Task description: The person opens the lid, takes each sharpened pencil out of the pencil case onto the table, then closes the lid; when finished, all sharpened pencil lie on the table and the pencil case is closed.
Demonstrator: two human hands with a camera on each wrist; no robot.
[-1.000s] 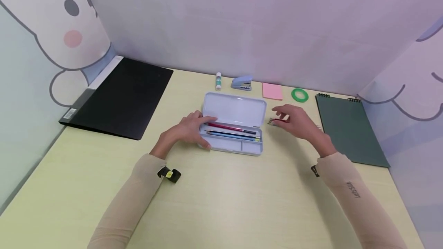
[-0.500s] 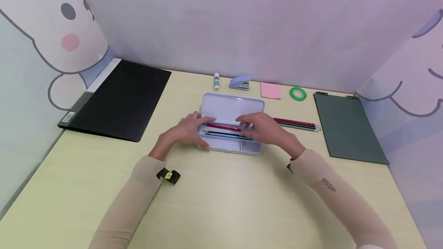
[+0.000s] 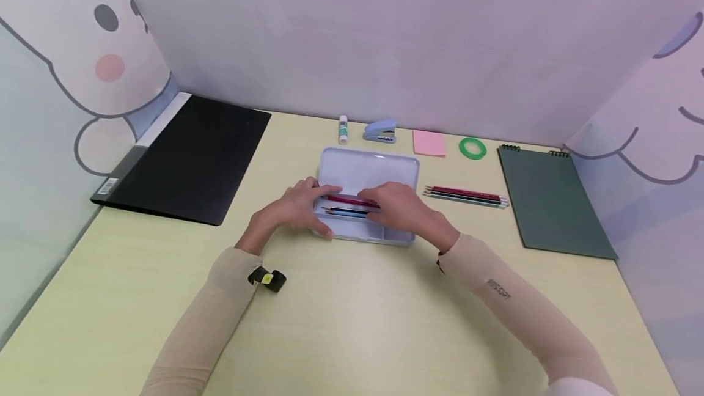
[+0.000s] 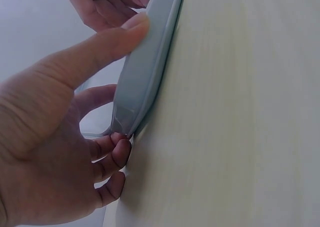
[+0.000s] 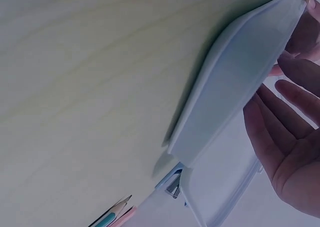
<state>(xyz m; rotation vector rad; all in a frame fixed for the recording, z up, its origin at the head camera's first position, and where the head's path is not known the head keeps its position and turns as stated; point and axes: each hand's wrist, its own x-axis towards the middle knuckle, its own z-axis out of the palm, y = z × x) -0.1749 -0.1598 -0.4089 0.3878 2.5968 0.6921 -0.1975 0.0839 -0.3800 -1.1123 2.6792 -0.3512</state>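
Observation:
A pale blue pencil case (image 3: 352, 230) lies open on the table, its lid (image 3: 368, 170) folded back. Inside are a red pencil (image 3: 349, 201), a black pencil (image 3: 346, 209) and a blue pencil (image 3: 343, 214). My left hand (image 3: 297, 206) grips the case's left end. In the left wrist view the thumb presses its front wall (image 4: 142, 67) and the fingers curl round the corner. My right hand (image 3: 407, 208) reaches in over the pencils' right ends, fingers bent down; its palm hides them, and I cannot tell whether it pinches any.
Several more pencils (image 3: 467, 196) lie side by side to the right, before a dark green spiral pad (image 3: 555, 200). Along the back stand a glue stick (image 3: 343, 129), a stapler (image 3: 380, 131), pink sticky notes (image 3: 429, 143) and green tape (image 3: 472, 148). A black folder (image 3: 192, 157) lies left.
My right hand has moved left from beside the pencils on the table into the case, uncovering those pencils. My left hand has stayed at the case's left end.

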